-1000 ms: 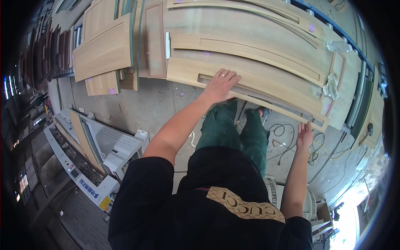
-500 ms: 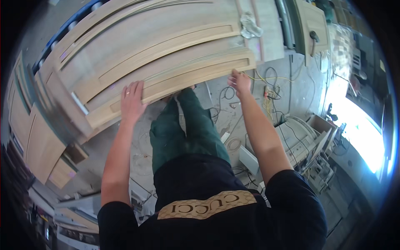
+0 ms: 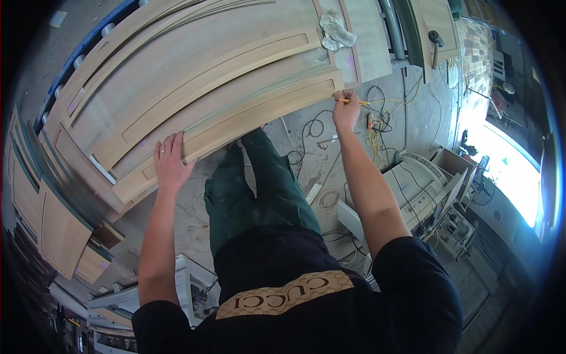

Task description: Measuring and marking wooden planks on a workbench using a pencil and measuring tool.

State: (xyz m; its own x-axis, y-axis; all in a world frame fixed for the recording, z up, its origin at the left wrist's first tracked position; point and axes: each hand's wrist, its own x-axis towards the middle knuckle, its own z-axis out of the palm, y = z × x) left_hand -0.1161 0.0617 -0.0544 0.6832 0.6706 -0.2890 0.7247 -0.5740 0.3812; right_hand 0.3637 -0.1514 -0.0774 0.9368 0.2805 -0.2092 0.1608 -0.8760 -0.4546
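Observation:
A long, narrow light-wood panel with a recessed centre (image 3: 247,113) lies along the near side of the work surface. My left hand (image 3: 171,162) rests on its left part, fingers stretched flat across the wood and thumb by the near edge. At the panel's right end, my right hand (image 3: 346,111) is closed on a yellow-orange pencil (image 3: 342,100) with a dark tip. The tip points left, close to the panel's corner; whether it touches the wood I cannot tell. Thin greenish strips (image 3: 265,87) run along the panel's far side.
Beyond lies a similar panel (image 3: 218,76). A crumpled white cloth (image 3: 336,30) sits on the surface at the far right, and a dark-headed hammer (image 3: 435,44) on a wooden piece beyond. Cables (image 3: 380,118) trail over the floor at right. Panels (image 3: 62,218) are stacked at left.
The pencil now shows clearly in my right hand, whose fingers are more tightly closed at the panel's right end. My left hand stays on the panel. The whole view has shifted slightly.

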